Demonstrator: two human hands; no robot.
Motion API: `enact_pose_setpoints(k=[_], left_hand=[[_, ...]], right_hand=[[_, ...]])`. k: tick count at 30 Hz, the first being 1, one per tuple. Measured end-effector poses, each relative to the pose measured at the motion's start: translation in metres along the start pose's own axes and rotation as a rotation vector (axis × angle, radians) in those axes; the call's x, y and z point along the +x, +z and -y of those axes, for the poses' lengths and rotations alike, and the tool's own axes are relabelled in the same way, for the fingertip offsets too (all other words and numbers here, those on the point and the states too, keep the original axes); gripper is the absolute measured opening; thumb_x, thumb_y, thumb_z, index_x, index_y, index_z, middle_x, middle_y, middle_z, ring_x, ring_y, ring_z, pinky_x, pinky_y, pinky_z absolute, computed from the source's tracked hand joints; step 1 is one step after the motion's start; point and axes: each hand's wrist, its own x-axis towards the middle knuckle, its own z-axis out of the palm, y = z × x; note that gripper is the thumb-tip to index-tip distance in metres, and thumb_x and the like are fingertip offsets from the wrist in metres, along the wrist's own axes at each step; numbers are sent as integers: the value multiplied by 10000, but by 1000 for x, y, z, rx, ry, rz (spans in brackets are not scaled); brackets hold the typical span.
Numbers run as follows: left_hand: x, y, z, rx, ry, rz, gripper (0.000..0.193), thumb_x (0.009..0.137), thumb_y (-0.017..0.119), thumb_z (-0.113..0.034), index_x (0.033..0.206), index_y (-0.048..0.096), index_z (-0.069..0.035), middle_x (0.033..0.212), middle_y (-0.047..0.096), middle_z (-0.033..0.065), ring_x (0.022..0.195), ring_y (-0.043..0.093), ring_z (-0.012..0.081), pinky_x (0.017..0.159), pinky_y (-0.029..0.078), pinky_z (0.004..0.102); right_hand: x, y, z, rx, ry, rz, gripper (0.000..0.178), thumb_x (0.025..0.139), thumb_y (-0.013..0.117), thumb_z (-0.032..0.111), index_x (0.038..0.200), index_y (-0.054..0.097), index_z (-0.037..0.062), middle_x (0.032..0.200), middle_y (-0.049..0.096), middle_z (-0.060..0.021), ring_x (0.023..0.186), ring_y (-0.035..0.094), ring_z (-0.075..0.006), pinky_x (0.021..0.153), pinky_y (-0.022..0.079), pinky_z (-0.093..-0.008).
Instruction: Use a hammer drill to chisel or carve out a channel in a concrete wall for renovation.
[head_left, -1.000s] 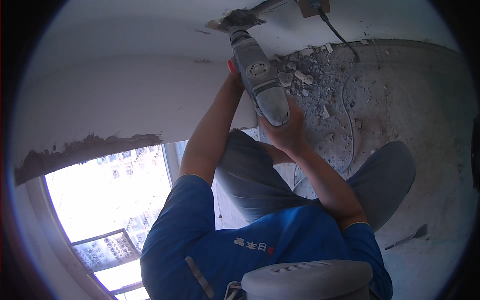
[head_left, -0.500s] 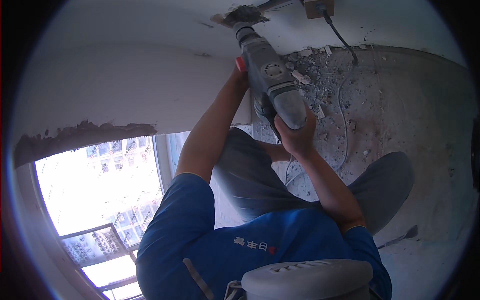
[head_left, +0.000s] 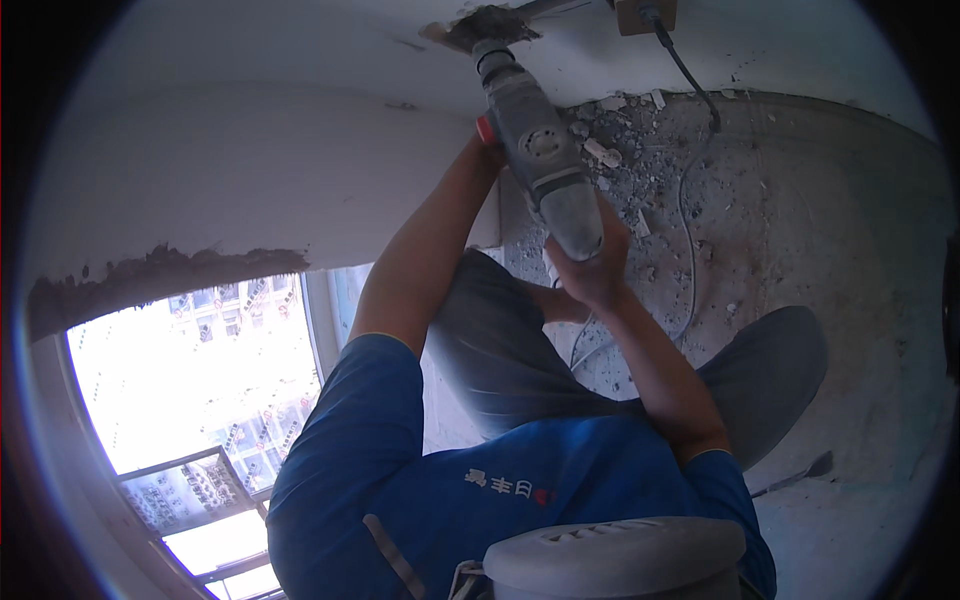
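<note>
A grey rotary hammer (head_left: 545, 150) slants across the upper middle, its nose at a rough, broken-out hole (head_left: 490, 28) in the white wall. My right hand (head_left: 598, 268) is closed round the rear handle, below the tool's rounded back end. On the far side of the body, next to a red part (head_left: 487, 130), my left hand (head_left: 488, 152) grips near the front; the tool covers most of its fingers. The bit's tip cannot be seen.
Rubble (head_left: 625, 150) litters the floor under the hole. A grey cable (head_left: 690, 230) trails there; another plugs into a socket box (head_left: 645, 15) on the wall. My bent legs flank the tool. A bright window (head_left: 190, 370) lies left, a scraper-like tool (head_left: 800, 475) lower right.
The rotary hammer's back end has shifted slightly left and down, with my right hand moving along. Its nose stays at the hole, and both hands keep their hold.
</note>
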Motion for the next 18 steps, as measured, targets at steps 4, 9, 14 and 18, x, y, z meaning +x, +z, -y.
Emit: enact_pose_setpoints(k=[4, 9, 14, 18], left_hand=[[-5, 36, 8, 54, -56, -243, 193, 917, 550, -238, 1032, 601, -91, 970, 647, 78, 876, 642, 208, 790, 536, 363], [-16, 19, 0, -59, 17, -73, 197, 921, 536, -242, 1022, 601, -85, 984, 647, 89, 871, 643, 215, 787, 538, 371], [-3, 9, -4, -22, -5, -87, 197, 927, 526, -240, 1026, 596, -85, 978, 647, 89, 858, 642, 217, 788, 539, 373], [1, -19, -3, -16, -22, -26, 203, 927, 529, -247, 1031, 598, -87, 979, 646, 95, 853, 642, 225, 781, 541, 379]], right_hand=[[-4, -16, 0, 122, 170, -63, 326, 665, 675, 54, 968, 573, -13, 857, 630, -163, 811, 652, -296, 708, 502, -366], [-3, -2, 13, 92, 138, -32, 316, 663, 671, 54, 955, 569, -11, 829, 623, -164, 791, 653, -289, 697, 500, -366], [1, 7, -1, 150, 166, -26, 302, 664, 667, 54, 939, 560, -6, 805, 613, -165, 754, 650, -308, 677, 500, -376], [-3, 16, -9, 71, 83, 0, 284, 667, 664, 53, 923, 554, -1, 797, 610, -170, 751, 647, -328, 663, 502, -382]])
